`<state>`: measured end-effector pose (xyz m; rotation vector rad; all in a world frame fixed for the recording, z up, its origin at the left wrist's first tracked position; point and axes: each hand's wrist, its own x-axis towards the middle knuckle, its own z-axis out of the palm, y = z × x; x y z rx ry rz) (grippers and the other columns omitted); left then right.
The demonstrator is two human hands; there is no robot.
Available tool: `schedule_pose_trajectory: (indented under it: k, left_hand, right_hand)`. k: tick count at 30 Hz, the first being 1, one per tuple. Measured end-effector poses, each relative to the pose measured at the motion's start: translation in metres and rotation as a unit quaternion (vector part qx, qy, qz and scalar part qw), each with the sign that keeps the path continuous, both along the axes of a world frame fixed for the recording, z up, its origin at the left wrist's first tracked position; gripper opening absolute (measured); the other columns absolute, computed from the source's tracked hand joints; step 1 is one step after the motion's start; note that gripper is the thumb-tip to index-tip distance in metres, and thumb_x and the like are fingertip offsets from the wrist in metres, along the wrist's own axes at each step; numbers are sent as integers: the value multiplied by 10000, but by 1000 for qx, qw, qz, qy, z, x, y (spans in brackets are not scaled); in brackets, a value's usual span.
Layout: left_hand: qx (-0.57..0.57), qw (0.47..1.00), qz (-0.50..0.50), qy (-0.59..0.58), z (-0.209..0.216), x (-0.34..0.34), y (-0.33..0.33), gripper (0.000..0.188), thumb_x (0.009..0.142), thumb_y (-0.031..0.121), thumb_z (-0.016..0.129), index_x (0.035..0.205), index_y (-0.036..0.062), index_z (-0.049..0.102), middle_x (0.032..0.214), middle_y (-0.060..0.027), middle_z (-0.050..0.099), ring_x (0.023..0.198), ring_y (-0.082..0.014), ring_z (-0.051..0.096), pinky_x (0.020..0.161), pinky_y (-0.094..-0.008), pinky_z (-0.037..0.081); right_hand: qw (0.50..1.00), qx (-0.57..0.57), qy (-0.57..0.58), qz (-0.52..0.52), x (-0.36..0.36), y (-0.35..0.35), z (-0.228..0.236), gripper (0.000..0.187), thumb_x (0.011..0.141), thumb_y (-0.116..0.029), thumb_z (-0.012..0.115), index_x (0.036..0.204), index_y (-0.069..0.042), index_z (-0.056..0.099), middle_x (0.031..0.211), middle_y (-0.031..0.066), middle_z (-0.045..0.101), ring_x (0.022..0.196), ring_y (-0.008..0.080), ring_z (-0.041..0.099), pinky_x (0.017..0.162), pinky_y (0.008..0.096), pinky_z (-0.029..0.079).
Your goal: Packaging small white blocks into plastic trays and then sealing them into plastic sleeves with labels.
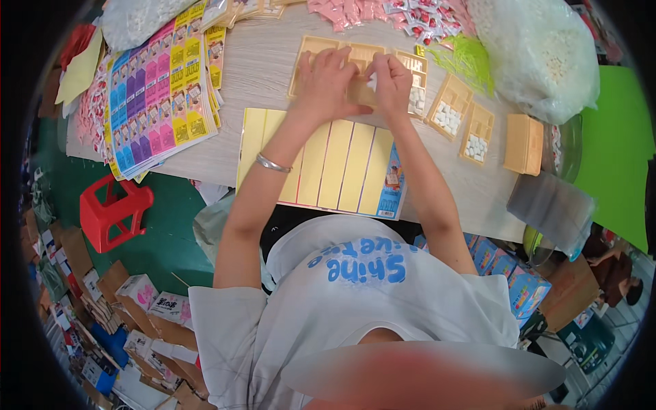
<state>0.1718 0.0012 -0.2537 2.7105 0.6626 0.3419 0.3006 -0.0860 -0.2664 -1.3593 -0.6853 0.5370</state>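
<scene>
My left hand [322, 87] lies with its fingers spread over tan compartment trays [307, 55] on the table, thumb stretched along the near side. Its palm and fingers cover much of the trays below. Close to its right, my right hand [394, 83] is pinched over the same trays, with a small white piece [372, 83] showing at its fingertips. Right of that hand, a tan tray [419, 80] has white pieces in its near compartment. Two more trays, one [459, 92] larger and one [480, 119] smaller, also hold white pieces.
Yellow striped card sheets [311, 167] lie at the table's near edge. Printed sheets [160, 92] are piled left. A stack of tan trays [524, 145], a clear bag of white pieces [547, 58] and green strands [471, 60] are right. A red stool [115, 212] stands on the floor.
</scene>
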Motion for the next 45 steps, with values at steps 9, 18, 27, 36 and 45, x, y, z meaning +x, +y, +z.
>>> schedule_pose_trajectory:
  k: [9,18,27,36,45]
  left_hand:
    - [-7,994,57,-93,-5,-6,-19,689,549,536,920,1027,107,672,1426,-132,523,1348,-340,406,1129,-643,162]
    - [-7,994,65,-87,-7,-3,-24,746,540,557,919,1079,106,670,1422,-138,523,1349,-345,401,1135,-660,145]
    - [54,998,-8,-25,-13,-20,-44,775,828,497,754,1451,104,511,1546,-15,452,1459,-280,335,1191,-630,160]
    - [26,999,-35,-15,-12,-15,-61,792,876,525,691,1516,125,451,1591,-27,413,1505,-243,299,1223,-582,169]
    - [-1,998,-59,-3,-7,-12,-61,830,873,526,695,1541,127,409,1595,-65,405,1496,-262,328,1219,-572,201]
  right_hand:
    - [1000,2,-22,2,-10,-10,-1,220,985,-113,587,827,12,677,764,19,672,713,68,581,667,235,462]
    - [998,51,38,15,-12,-20,0,173,976,-54,534,976,27,687,934,55,705,882,115,630,797,261,495]
    - [931,-170,-306,104,13,-71,31,220,1009,-97,579,1173,-1,689,1137,105,738,1047,200,684,966,326,509]
    - [622,-230,-645,-380,353,-141,136,515,932,-360,705,1251,40,647,1175,214,705,1072,295,680,947,405,511]
    - [743,-574,-346,8,552,-151,58,658,949,-495,589,1379,2,563,1235,249,670,1139,351,648,975,453,494]
